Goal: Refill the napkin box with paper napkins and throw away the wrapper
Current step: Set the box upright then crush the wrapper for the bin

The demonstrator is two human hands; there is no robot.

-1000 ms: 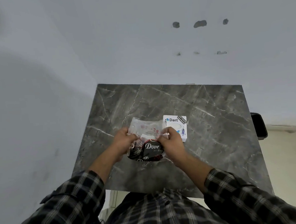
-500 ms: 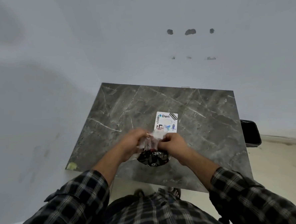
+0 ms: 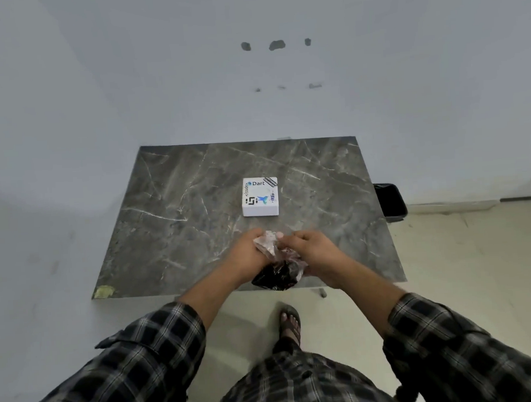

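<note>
A crumpled plastic wrapper [image 3: 277, 267], clear at the top and black at the bottom, is bunched between both hands above the table's near edge. My left hand [image 3: 248, 251] grips its left side and my right hand [image 3: 312, 249] its right side. The white napkin box [image 3: 260, 196], covered in stickers, sits shut on the grey marble table [image 3: 181, 224], a little beyond the hands and apart from them. No loose napkins are visible.
A black waste bin [image 3: 390, 201] stands on the floor at the table's right edge, against the wall. A foot in a sandal [image 3: 288, 320] shows below the table's near edge. A yellowish patch marks the table's near left corner [image 3: 103, 292].
The wrapper has been scrunched from a spread pack into a tight ball. Both hands drew back toward the near edge, uncovering the box. The view has pulled back from the table.
</note>
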